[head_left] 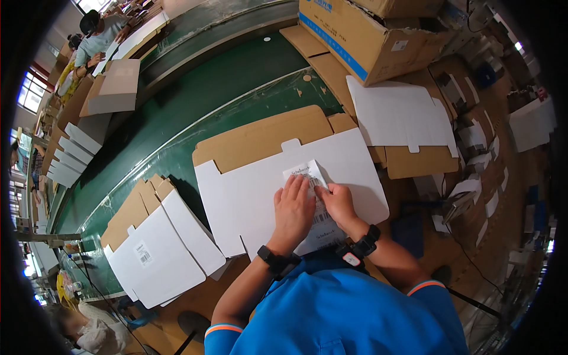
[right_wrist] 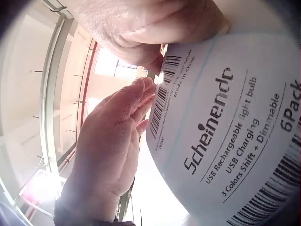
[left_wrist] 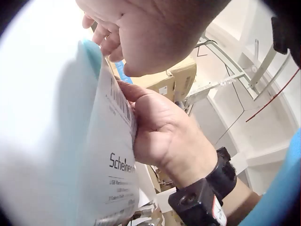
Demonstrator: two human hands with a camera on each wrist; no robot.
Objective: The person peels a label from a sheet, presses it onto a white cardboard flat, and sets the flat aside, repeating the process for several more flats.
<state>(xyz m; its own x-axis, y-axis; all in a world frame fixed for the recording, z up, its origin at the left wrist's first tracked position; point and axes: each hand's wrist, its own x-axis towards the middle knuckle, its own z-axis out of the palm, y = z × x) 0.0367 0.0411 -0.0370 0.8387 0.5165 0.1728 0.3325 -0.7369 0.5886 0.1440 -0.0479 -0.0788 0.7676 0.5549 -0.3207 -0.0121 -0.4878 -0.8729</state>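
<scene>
The left hand [head_left: 294, 207] rests straight-fingered on a label strip [head_left: 324, 234] over white cardboard [head_left: 236, 204], while the right hand [head_left: 341, 206], fingers curled, pinches the strip's edge.

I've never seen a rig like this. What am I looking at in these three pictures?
There is no robot, just a person's bare hands. The wide round picture comes from a camera on the head, looking down; the other two come from cameras worn on the left and right wrists. The left hand lies flat on a printed label strip, and the right hand pinches its edge. Beneath is a flat white-and-brown cardboard sheet. More flat cardboard lies to the left, with a barcode label on it.
</scene>
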